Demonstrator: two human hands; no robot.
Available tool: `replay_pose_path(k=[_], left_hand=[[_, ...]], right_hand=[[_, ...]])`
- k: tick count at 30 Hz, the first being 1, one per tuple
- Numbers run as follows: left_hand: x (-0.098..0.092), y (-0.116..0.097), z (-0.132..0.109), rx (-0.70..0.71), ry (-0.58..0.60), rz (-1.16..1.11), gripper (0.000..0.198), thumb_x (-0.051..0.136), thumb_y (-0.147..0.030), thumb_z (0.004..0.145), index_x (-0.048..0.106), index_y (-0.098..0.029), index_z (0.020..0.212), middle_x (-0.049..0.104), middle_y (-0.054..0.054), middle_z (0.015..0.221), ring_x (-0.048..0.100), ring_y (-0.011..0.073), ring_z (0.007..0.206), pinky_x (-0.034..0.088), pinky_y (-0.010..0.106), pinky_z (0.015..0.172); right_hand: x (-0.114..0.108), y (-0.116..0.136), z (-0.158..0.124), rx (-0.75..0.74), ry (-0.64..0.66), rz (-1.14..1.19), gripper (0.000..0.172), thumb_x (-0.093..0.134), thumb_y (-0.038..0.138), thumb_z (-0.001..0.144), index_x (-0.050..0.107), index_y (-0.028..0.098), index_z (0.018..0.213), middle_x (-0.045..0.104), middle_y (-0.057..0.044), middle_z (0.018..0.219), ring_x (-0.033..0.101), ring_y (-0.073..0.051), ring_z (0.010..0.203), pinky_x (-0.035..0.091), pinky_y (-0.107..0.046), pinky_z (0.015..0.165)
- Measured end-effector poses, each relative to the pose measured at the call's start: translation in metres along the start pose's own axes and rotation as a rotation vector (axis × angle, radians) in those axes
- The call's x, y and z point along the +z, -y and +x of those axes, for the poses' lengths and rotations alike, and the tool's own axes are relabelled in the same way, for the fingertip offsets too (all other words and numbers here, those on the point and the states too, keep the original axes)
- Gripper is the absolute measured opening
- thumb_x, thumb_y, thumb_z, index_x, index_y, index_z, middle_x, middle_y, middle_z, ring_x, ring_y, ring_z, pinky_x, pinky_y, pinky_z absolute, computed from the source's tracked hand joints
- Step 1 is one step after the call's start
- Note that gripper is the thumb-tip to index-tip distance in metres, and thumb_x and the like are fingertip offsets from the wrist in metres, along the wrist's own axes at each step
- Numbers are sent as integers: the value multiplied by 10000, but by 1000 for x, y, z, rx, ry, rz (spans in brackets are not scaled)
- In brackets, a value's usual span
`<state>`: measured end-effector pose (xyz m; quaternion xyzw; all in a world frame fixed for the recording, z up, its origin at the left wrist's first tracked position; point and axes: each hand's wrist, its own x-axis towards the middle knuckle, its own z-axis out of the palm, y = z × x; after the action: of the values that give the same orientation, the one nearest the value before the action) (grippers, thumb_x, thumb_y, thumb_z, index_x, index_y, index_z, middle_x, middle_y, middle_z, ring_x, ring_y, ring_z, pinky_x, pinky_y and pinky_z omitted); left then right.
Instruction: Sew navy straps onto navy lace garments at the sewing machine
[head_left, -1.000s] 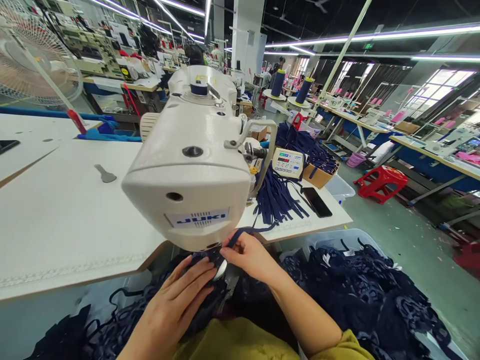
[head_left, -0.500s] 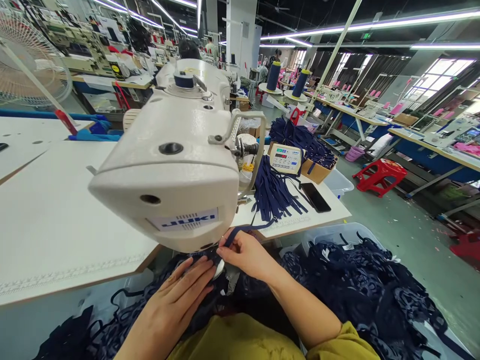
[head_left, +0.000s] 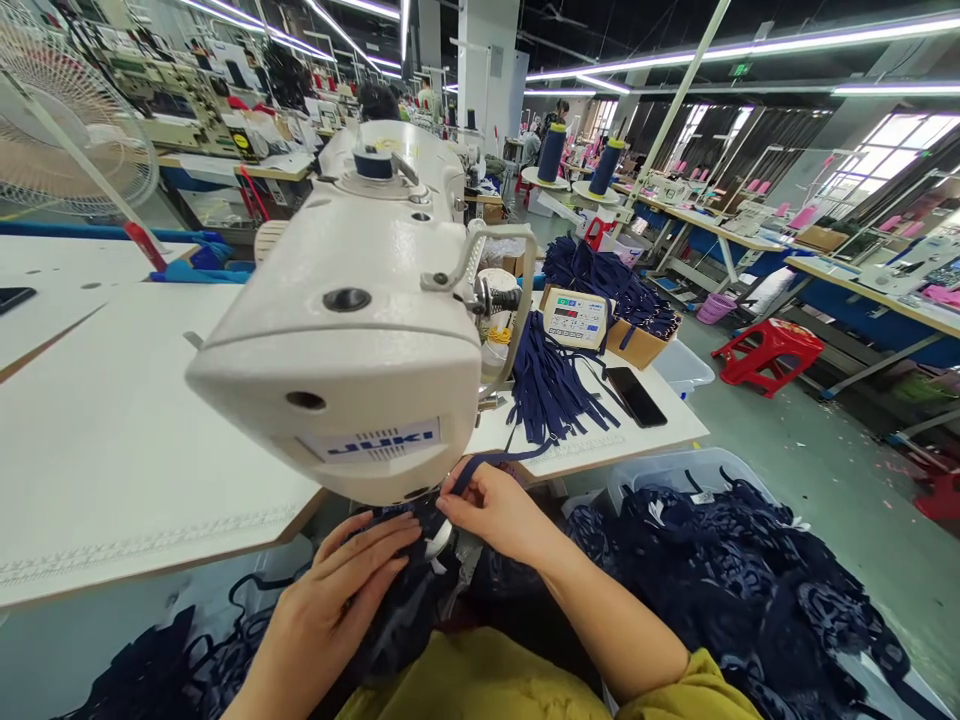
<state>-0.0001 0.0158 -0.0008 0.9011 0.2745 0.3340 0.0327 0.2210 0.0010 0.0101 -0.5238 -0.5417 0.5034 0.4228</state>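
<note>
My left hand [head_left: 341,590] lies with its fingers stretched out on a dark navy lace-like garment [head_left: 409,610] below the sewing machine head [head_left: 352,370]. Thumb and fingers of my right hand [head_left: 491,510] pinch a navy strap [head_left: 466,472] at the front of the machine. That strap runs back to the right, over the table edge, to a bundle of navy straps [head_left: 551,385]. A white label [head_left: 439,540] shows on the garment between my hands. The needle area is hidden under the machine head.
A control panel [head_left: 574,318], a phone [head_left: 636,396] and a box of navy straps [head_left: 637,340] stand on the right of the white table [head_left: 150,430]. Heaped navy garments [head_left: 720,580] fill a clear bin at lower right. A red stool [head_left: 769,355] stands beyond.
My left hand has slid a little left, away from my right hand, uncovering more of the garment and white label. My right hand still pinches the strap. The view has shifted slightly.
</note>
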Motion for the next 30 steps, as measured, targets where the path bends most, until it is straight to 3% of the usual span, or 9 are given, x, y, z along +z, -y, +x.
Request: replay_pose_path(k=[13,19,24,27,30], left_hand=[[1,-1,4,162,40,69,341,501,-322,930,560,-198,1242,652,3,1224,541,133,1217,267,291,1161],[0,0,3,273,100,101,433,467,-147,930,446,-195,1360,619,-1,1282,489,143,1271,226,365,1192],[3,0,3,343,73,199,383,461,-144,931,504,-193,1308,644,20,1245,541,154,1220,242,392,1178],[2,-4,4,279,56,267,319,503,-223,928,569,-211,1239,673,7,1195,601,135,1130,178,354,1177],[1,-13,5,139,-8,242,272,440,-258,960,613,-264,1171,702,-41,1121,634,102,1043,200,294,1133]], right_hand=[[2,-7,0,-30,-13,2,118,641,290,812,596,205,882,480,67,669,413,-91,607,352,-211,585],[2,-1,-1,-25,-21,-22,119,645,288,808,606,195,870,482,67,655,417,-87,599,345,-199,560],[0,1,-2,-27,0,-48,115,636,283,815,596,198,882,485,62,674,424,-92,618,354,-206,580],[-4,-1,0,-43,36,-65,131,607,312,845,586,205,918,499,56,703,438,-101,642,370,-220,608],[-7,-3,7,-58,22,-73,133,544,303,884,572,211,977,522,45,742,468,-113,667,404,-239,650]])
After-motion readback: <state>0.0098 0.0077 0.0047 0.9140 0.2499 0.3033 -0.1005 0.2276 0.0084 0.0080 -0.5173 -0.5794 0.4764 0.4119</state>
